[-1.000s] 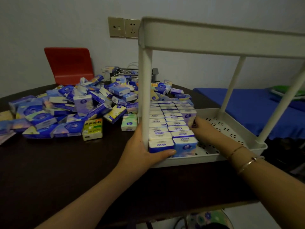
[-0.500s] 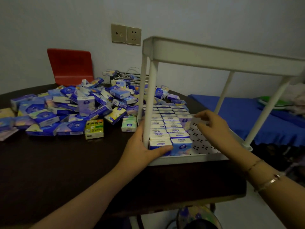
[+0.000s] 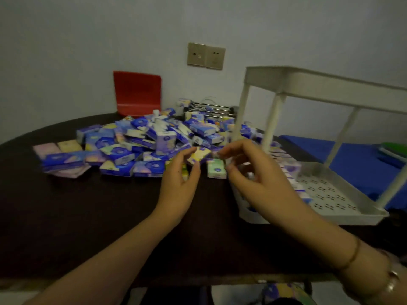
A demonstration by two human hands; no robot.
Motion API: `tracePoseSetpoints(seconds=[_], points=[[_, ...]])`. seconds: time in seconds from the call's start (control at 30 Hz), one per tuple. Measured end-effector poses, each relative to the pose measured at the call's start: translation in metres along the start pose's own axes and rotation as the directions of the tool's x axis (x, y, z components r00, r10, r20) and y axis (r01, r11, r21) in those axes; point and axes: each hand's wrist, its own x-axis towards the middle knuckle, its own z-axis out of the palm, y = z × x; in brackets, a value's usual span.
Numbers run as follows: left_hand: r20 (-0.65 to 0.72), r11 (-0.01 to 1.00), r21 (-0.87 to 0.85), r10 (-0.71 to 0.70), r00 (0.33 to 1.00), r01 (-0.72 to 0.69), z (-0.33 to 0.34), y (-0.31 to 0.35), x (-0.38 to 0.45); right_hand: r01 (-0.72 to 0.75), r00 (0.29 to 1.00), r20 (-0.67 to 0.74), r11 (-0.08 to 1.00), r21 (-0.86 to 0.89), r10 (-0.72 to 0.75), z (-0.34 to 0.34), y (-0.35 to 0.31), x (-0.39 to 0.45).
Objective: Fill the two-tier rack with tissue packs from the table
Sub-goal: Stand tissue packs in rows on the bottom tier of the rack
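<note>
white plastic rack (image 3: 343,208) stands at the right of the dark table (image 3: 88,216). two tiers. lower tier: packs in rows (image 3: 286,170) along its left side, the right part bare, perforated floor showing. upper tier (image 3: 319,84): seen from below only; cannot tell if anything is in it.

pile (image 3: 143,146) of loose packs, mostly blue and purple, heaped mid-table left of the rack. many left.

left hand (image 3: 179,181) at the pile's near edge, fingers curled and parted, thumb apart from the rest, nothing clearly held. right hand (image 3: 255,172) beside it, in front of the rack's near left corner, fingers bent and loosely spread; tips close to a green pack (image 3: 217,170) on the table. blur here; contact cannot be told.

judgement: early stage. part of one tier done, the bulk of the work left. step in hand looks like a reach for more packs.
</note>
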Motion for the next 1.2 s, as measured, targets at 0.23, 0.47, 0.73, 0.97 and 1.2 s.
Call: tracePoseSetpoints(seconds=[0.23, 0.47, 0.73, 0.97, 1.2], points=[[-0.271, 0.912, 0.409, 0.081, 0.959, 0.039, -0.131, -0.041, 0.016, -0.026, 0.996, 0.078, 0.998, -0.050, 0.030, 0.110, 0.036, 0.064], [-0.392, 0.462, 0.801, -0.076, 0.917, 0.381, -0.204, -0.070, 0.037, 0.041, 0.999, 0.003, 0.919, -0.392, -0.043, 0.169, 0.051, 0.114], [-0.337, 0.329, 0.860, -0.209, 0.918, 0.390, -0.200, -0.082, 0.043, -0.081, 0.997, -0.051, 0.890, -0.449, 0.065, 0.172, 0.080, 0.156], [-0.324, 0.573, 0.761, -0.072, 0.943, 0.305, -0.199, -0.074, 0.036, 0.016, 1.000, -0.017, 0.891, -0.454, -0.026, 0.158, 0.086, 0.144], [-0.333, 0.905, 0.400, -0.002, 0.943, 0.144, -0.163, -0.023, 0.020, -0.206, 0.963, -0.122, 0.948, 0.242, 0.240, 0.109, 0.053, 0.121]])
